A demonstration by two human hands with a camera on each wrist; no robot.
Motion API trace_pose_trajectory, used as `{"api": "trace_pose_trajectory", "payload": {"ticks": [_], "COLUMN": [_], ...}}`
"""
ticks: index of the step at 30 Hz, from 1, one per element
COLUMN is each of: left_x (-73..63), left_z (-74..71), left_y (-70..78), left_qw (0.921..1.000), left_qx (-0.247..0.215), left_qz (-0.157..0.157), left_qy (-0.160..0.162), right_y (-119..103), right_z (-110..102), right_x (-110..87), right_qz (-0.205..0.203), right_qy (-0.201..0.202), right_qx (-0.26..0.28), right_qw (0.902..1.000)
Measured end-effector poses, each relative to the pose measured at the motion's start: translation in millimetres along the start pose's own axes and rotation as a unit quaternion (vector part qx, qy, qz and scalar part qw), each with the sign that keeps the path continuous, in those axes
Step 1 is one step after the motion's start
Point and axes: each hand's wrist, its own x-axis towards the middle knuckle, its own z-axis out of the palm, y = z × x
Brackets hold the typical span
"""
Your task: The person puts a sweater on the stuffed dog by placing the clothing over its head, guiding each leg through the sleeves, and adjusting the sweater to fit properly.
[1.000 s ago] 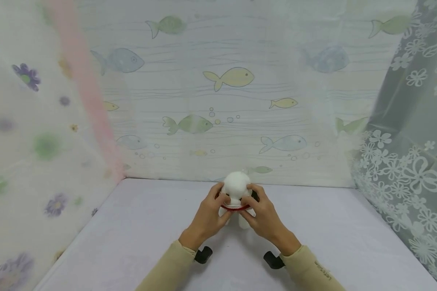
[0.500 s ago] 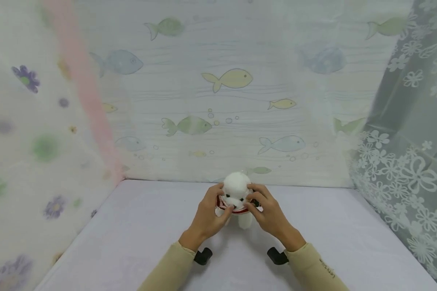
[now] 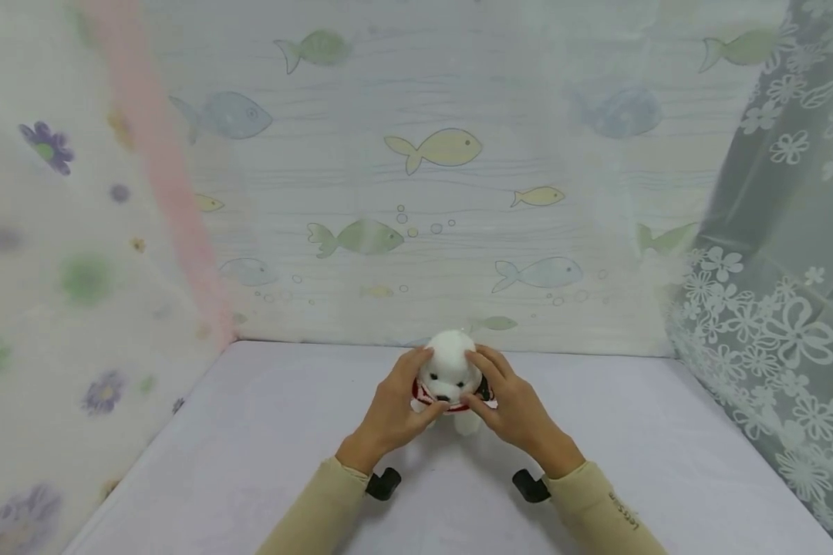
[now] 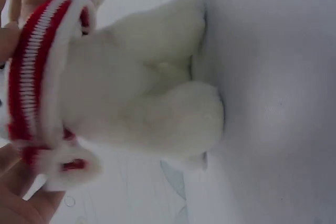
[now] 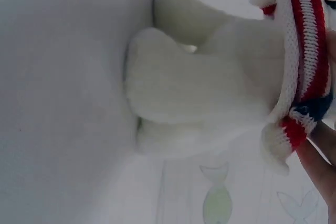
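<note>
1. Currently left hand (image 3: 394, 407) and right hand (image 3: 512, 407) both grip plush toy (image 3: 451, 354) by its head, one per side; it stands on the table (image 3: 284, 432).
2. Knit garment (image 4: 38, 66) rings the neck: uneven pull between hands could twist it or snag fingers.
3. Toy looks soft, probably top-heavy: sideways push or lopsided release could tip it.
4. Over-squeezing may dent the head.

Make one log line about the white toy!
white toy: upright on table; left hand: holds toy's head; right hand: holds toy's head; knit garment: worn
</note>
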Motion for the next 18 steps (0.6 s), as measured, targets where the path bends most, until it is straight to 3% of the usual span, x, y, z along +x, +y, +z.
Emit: {"api": "trace_pose_trajectory", "payload": {"ticks": [5,8,13,18], "left_x": [-2.8,-4.1,-1.3,6.0], "left_z": [6.3,8.0,5.3,-1.1], "left_y": [-1.0,-1.4,3.8,15.5], "left_qw": [0.9998,0.9999,0.9994,0.9972], "left_qx": [0.007,0.007,0.005,-0.013], "left_qz": [-0.015,-0.004,0.008,0.017], "left_qy": [-0.005,0.008,0.032,0.072], "right_y": [-0.7,-1.4,-4.3,-9.5], "right_z": [4.4,6.5,3.6,-5.5], "right_x": [-4.5,-5.6,-0.5,7.0], "right_qz": [0.023,0.032,0.029,0.025], "right_qy": [-0.023,-0.022,0.007,0.066], "right_qx": [0.021,0.036,0.076,0.130], "right_qw": [0.9993,0.9986,0.9966,0.9891]}}
